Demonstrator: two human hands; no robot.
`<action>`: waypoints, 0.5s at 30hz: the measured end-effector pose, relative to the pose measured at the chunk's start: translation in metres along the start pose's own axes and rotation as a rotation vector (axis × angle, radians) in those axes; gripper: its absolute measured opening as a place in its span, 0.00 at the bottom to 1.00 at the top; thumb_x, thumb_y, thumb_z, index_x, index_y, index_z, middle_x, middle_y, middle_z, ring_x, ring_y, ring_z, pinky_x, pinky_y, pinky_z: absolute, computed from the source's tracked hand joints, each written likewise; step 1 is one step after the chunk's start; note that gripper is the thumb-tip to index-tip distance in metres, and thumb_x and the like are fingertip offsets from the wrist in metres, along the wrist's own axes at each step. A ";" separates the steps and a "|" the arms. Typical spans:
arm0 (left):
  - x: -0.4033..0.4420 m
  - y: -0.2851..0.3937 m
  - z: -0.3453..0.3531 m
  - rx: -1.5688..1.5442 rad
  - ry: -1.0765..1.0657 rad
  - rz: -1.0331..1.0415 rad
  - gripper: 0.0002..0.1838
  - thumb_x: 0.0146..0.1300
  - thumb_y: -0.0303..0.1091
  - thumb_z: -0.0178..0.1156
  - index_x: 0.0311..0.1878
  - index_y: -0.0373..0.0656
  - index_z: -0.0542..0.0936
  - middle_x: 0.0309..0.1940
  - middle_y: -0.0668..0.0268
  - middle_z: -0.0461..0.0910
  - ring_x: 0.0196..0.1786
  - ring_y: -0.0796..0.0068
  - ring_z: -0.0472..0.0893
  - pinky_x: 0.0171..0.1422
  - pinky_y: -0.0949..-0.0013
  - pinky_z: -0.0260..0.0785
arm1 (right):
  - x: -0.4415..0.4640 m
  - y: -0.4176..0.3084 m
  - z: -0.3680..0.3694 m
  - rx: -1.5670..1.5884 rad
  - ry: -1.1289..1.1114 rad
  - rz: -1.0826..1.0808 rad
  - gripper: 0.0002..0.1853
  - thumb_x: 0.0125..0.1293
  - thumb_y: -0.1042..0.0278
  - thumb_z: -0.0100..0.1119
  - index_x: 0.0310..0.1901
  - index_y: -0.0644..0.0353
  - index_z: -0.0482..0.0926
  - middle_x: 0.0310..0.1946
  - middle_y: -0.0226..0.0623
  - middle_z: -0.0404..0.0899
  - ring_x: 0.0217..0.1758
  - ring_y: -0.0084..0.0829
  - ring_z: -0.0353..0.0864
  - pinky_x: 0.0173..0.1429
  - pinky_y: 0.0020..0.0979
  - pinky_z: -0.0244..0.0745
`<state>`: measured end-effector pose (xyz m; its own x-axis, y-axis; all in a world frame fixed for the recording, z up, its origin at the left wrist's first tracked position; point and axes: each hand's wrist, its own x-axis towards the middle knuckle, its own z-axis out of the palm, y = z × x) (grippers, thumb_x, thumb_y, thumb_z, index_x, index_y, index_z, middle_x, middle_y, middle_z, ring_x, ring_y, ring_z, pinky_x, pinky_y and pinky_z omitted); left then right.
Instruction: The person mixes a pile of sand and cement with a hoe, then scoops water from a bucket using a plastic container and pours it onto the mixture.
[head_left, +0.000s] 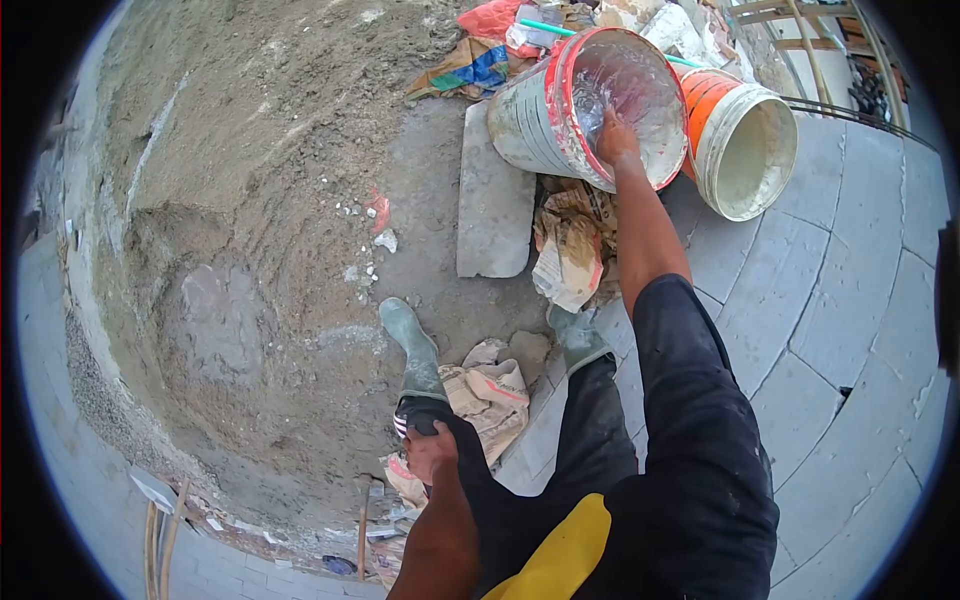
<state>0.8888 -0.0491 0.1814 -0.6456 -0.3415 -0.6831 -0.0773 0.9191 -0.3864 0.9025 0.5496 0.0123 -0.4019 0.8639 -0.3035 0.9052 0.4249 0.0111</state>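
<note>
My right hand [617, 138] reaches into a large white bucket with a red rim [520, 125], tilted on its side. Its fingers are lost in clear, splashing water [625, 85] inside, so what they hold, if anything, is hidden. Down by my knee, my left hand [430, 452] is closed on the dark trouser leg [468, 440]. An orange and white bucket [708, 125] lies tilted beside the first one, its mouth facing me. Below the red-rimmed bucket are a flat grey slab [492, 225] and crumpled paper sacks [568, 262].
A broad mound of wet grey-brown mortar or sand [250, 150] fills the left side, with a wet hollow [215, 310]. Grey paving [850, 300] spans the right. My green boots [412, 340] stand near another torn sack [490, 395]. Rubbish [490, 55] and wooden handles [165, 535] lie farther out.
</note>
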 end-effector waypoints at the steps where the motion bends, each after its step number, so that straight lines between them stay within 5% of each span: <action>1: 0.000 0.001 0.000 0.017 -0.004 -0.009 0.33 0.58 0.56 0.59 0.62 0.43 0.76 0.56 0.51 0.77 0.57 0.50 0.80 0.61 0.52 0.72 | 0.003 -0.007 0.007 -0.005 -0.070 0.041 0.37 0.60 0.59 0.60 0.71 0.53 0.60 0.66 0.48 0.71 0.69 0.52 0.70 0.67 0.48 0.70; 3: 0.001 -0.001 0.005 0.014 0.010 0.002 0.33 0.58 0.56 0.60 0.62 0.42 0.76 0.56 0.51 0.77 0.57 0.50 0.80 0.61 0.52 0.72 | 0.008 -0.020 0.003 -0.010 -0.121 0.083 0.35 0.63 0.59 0.55 0.72 0.53 0.59 0.67 0.52 0.70 0.70 0.51 0.69 0.68 0.48 0.70; 6: 0.002 0.000 0.008 0.016 0.000 0.004 0.34 0.58 0.55 0.60 0.61 0.42 0.75 0.55 0.51 0.77 0.56 0.50 0.80 0.61 0.52 0.72 | -0.010 -0.024 -0.018 0.054 -0.177 0.164 0.42 0.57 0.61 0.65 0.72 0.57 0.59 0.66 0.54 0.70 0.70 0.47 0.70 0.70 0.43 0.69; 9: 0.000 -0.002 0.009 0.035 -0.021 -0.010 0.34 0.58 0.56 0.60 0.62 0.42 0.75 0.56 0.52 0.77 0.56 0.51 0.81 0.61 0.52 0.72 | -0.026 -0.013 -0.035 0.893 -0.023 0.018 0.57 0.35 0.63 0.84 0.69 0.65 0.59 0.62 0.49 0.72 0.67 0.46 0.71 0.72 0.38 0.65; 11: 0.002 -0.003 0.010 0.029 -0.023 -0.031 0.34 0.58 0.57 0.60 0.62 0.43 0.75 0.57 0.53 0.77 0.56 0.52 0.80 0.61 0.53 0.72 | -0.030 -0.006 -0.037 0.810 0.339 0.006 0.55 0.36 0.63 0.84 0.67 0.67 0.61 0.61 0.53 0.73 0.65 0.47 0.73 0.71 0.39 0.66; 12: 0.005 -0.009 0.015 -0.002 -0.014 -0.020 0.34 0.59 0.57 0.59 0.63 0.44 0.74 0.57 0.54 0.76 0.56 0.52 0.80 0.61 0.54 0.72 | -0.047 -0.018 -0.068 0.922 0.434 -0.120 0.55 0.37 0.61 0.83 0.67 0.68 0.61 0.61 0.55 0.73 0.64 0.48 0.73 0.70 0.40 0.66; 15: 0.008 -0.016 0.012 -0.044 -0.071 -0.019 0.32 0.59 0.59 0.57 0.59 0.45 0.75 0.56 0.55 0.76 0.57 0.56 0.80 0.62 0.54 0.69 | -0.065 -0.024 -0.102 0.860 0.618 -0.044 0.46 0.40 0.65 0.84 0.61 0.73 0.70 0.56 0.53 0.78 0.58 0.46 0.78 0.65 0.43 0.72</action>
<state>0.8941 -0.0694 0.1748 -0.5882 -0.3705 -0.7188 -0.1233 0.9196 -0.3731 0.8927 0.5107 0.1292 -0.2181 0.9426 0.2530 0.5846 0.3338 -0.7395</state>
